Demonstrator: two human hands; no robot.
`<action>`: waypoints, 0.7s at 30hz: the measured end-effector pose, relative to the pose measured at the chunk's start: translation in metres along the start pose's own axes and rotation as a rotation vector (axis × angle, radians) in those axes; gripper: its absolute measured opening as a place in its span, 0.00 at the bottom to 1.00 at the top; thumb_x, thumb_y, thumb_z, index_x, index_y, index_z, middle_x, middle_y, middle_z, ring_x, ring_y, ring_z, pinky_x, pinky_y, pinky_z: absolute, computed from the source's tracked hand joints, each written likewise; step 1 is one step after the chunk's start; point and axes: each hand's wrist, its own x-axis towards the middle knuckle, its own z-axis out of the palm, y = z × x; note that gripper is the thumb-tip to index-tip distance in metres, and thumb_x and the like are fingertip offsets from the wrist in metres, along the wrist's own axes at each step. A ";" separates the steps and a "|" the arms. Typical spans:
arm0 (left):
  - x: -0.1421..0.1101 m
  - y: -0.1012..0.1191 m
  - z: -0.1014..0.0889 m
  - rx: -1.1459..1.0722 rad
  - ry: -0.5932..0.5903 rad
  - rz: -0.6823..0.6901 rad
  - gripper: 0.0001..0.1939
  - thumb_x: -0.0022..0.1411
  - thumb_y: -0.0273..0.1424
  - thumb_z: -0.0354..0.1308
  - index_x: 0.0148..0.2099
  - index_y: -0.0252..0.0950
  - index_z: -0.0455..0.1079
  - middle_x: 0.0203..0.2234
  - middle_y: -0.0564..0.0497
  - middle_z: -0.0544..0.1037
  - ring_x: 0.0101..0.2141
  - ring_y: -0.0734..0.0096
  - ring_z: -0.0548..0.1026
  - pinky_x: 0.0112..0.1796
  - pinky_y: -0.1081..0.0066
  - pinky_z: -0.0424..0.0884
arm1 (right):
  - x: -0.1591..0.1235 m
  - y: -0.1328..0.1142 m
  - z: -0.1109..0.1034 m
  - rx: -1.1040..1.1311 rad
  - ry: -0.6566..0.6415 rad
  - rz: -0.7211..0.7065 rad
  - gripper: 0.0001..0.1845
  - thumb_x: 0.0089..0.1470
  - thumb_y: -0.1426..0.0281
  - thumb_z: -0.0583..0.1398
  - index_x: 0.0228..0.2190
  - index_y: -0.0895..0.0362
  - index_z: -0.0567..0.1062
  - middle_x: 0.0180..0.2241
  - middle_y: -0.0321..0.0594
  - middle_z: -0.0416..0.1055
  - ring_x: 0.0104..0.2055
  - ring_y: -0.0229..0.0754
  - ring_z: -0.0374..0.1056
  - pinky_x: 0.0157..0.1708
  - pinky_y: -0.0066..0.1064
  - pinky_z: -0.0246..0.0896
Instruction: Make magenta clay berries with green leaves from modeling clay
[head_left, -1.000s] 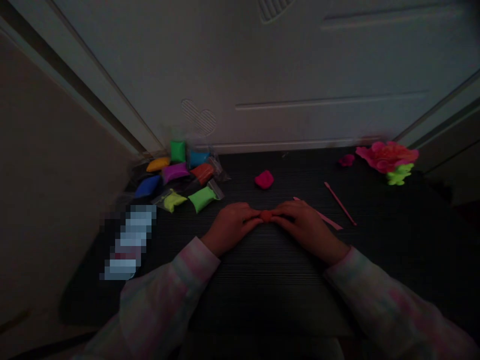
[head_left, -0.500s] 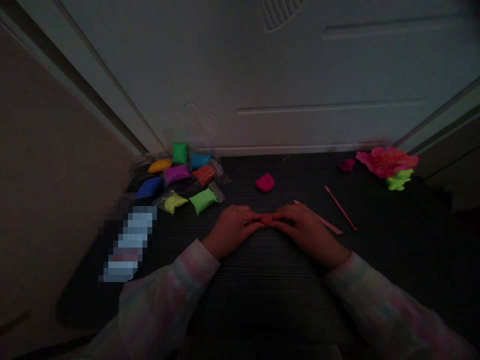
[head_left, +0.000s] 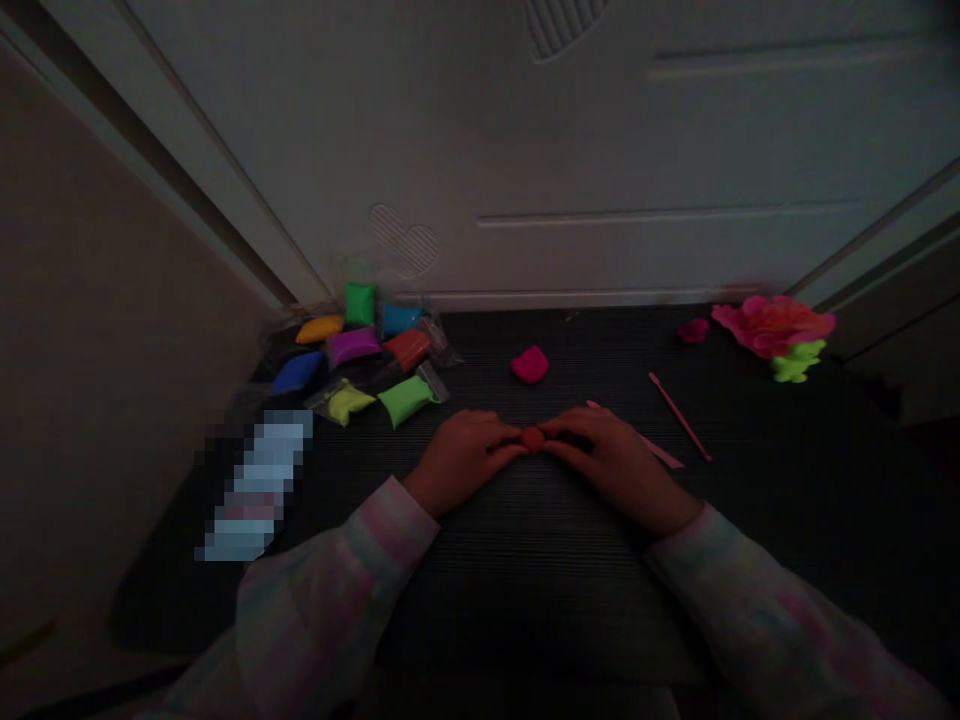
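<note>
Head view: on the dark table (head_left: pixel 532 560), the left hand (head_left: pixel 460 455) and right hand (head_left: pixel 615 462) meet, just short of a magenta lump (head_left: pixel 529 365). Thumbs and fingers of both pinch opposite sides of a smaller red lump (head_left: pixel 532 440) between them. It looks light, soft, easily dented; a gentle hold at its edges suits it.

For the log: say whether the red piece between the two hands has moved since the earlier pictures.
No: against the dark pink lump lying on the table, the red piece shows no clear shift in any direction.
</note>
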 end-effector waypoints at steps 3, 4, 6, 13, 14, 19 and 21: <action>-0.001 0.001 0.000 -0.013 0.036 -0.018 0.10 0.56 0.34 0.54 0.38 0.36 0.72 0.25 0.52 0.74 0.28 0.74 0.70 0.31 0.73 0.64 | -0.001 0.001 -0.001 0.016 0.001 -0.016 0.06 0.51 0.71 0.57 0.32 0.53 0.74 0.33 0.34 0.74 0.37 0.40 0.67 0.47 0.40 0.51; -0.001 0.001 0.000 -0.018 0.042 -0.020 0.10 0.56 0.34 0.54 0.38 0.36 0.72 0.26 0.52 0.74 0.28 0.74 0.70 0.31 0.73 0.64 | -0.002 0.001 -0.001 0.014 0.003 -0.016 0.06 0.51 0.71 0.57 0.31 0.53 0.74 0.33 0.35 0.74 0.37 0.40 0.67 0.47 0.40 0.51; -0.002 0.001 0.000 -0.025 0.037 -0.011 0.11 0.56 0.34 0.54 0.40 0.36 0.72 0.27 0.52 0.74 0.29 0.73 0.70 0.32 0.73 0.64 | -0.002 0.002 0.000 0.012 0.007 -0.016 0.06 0.51 0.71 0.57 0.31 0.53 0.74 0.32 0.35 0.74 0.36 0.40 0.67 0.46 0.41 0.52; -0.003 -0.001 0.001 0.015 0.039 0.042 0.12 0.58 0.34 0.51 0.40 0.36 0.72 0.26 0.52 0.75 0.29 0.73 0.70 0.32 0.72 0.64 | -0.002 0.002 -0.002 0.008 -0.004 -0.031 0.07 0.51 0.72 0.57 0.32 0.53 0.74 0.33 0.36 0.74 0.37 0.40 0.68 0.45 0.41 0.53; -0.003 -0.001 0.001 0.020 0.039 0.043 0.12 0.59 0.33 0.51 0.40 0.36 0.71 0.27 0.52 0.75 0.29 0.73 0.70 0.32 0.72 0.64 | -0.002 0.002 -0.002 0.005 -0.010 -0.030 0.07 0.51 0.72 0.57 0.32 0.53 0.74 0.33 0.36 0.74 0.37 0.40 0.68 0.45 0.41 0.53; -0.004 0.001 0.002 0.068 0.048 0.055 0.12 0.59 0.34 0.49 0.41 0.36 0.71 0.27 0.51 0.75 0.28 0.73 0.70 0.31 0.71 0.64 | -0.003 0.001 -0.002 0.010 0.000 -0.027 0.06 0.51 0.70 0.57 0.32 0.53 0.75 0.32 0.35 0.74 0.36 0.40 0.68 0.45 0.39 0.54; -0.004 0.002 0.003 0.062 0.078 0.044 0.12 0.59 0.34 0.50 0.41 0.35 0.71 0.27 0.50 0.75 0.29 0.72 0.70 0.32 0.71 0.65 | -0.003 0.001 -0.002 0.006 0.025 -0.027 0.06 0.51 0.70 0.57 0.31 0.53 0.75 0.31 0.35 0.74 0.35 0.39 0.68 0.44 0.38 0.55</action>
